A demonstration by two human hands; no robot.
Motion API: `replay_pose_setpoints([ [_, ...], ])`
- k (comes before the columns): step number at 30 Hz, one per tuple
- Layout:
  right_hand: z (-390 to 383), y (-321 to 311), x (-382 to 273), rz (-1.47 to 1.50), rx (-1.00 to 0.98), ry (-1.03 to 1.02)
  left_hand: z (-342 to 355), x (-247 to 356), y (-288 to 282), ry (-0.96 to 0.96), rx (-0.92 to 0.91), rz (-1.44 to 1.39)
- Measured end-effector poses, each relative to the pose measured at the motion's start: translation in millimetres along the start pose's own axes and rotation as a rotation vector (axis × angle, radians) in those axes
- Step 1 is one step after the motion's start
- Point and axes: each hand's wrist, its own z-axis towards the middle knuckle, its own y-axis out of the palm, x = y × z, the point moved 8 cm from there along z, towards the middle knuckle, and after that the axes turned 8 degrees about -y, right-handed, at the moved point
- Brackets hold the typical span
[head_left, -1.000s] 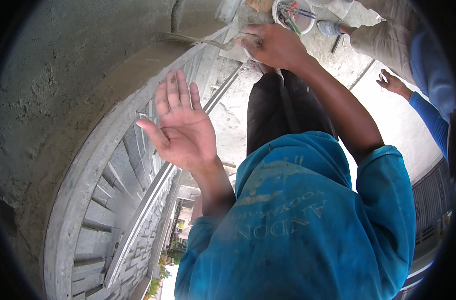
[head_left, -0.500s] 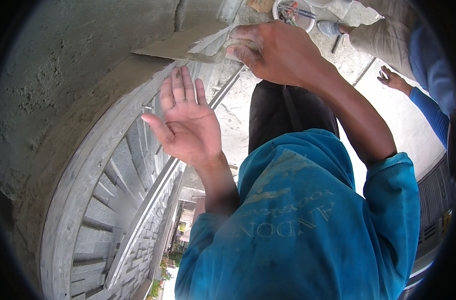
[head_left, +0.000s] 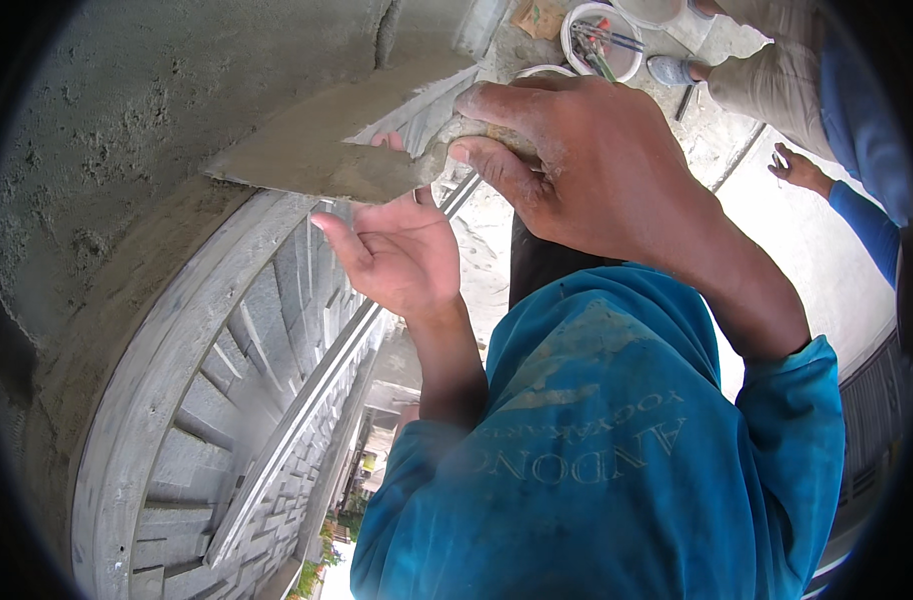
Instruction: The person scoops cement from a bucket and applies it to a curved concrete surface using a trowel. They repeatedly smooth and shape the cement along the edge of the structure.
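My right hand (head_left: 602,160) is closed around the handle of a trowel (head_left: 367,172), which has a flat blade coated in grey-brown wet mortar. The blade's far end meets the plastered wall (head_left: 107,120) along a moulded ledge. Beneath the blade, my left hand (head_left: 407,262) is held palm up, its thumb stretched out. The blade hides most of its fingers, though some fingertips show past the blade's edge. Whether the left palm touches the metal cannot be made out.
Below the ledge runs a pale curved frame (head_left: 157,340) around grey stone-like slats. A white bucket (head_left: 632,62) holding tools stands on the floor at the top, beside a brown paper piece (head_left: 539,18). Another person (head_left: 862,120) in blue sleeves is at the right.
The trowel in my right hand has come down and left, so its blade now covers much of my left hand. My left hand has shifted slightly right.
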Motion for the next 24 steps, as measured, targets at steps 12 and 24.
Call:
replay_pose_setpoints([
  [12,1.6,72.0,141.4,-0.081,-0.122,0.316,-1.1,-9.0,-20.5,-0.115,-0.006,-0.055],
  [24,11.6,94.6,136.9,-0.174,-0.063,0.209,1.3,-8.9,-15.8,-0.115,-0.089,0.046],
])
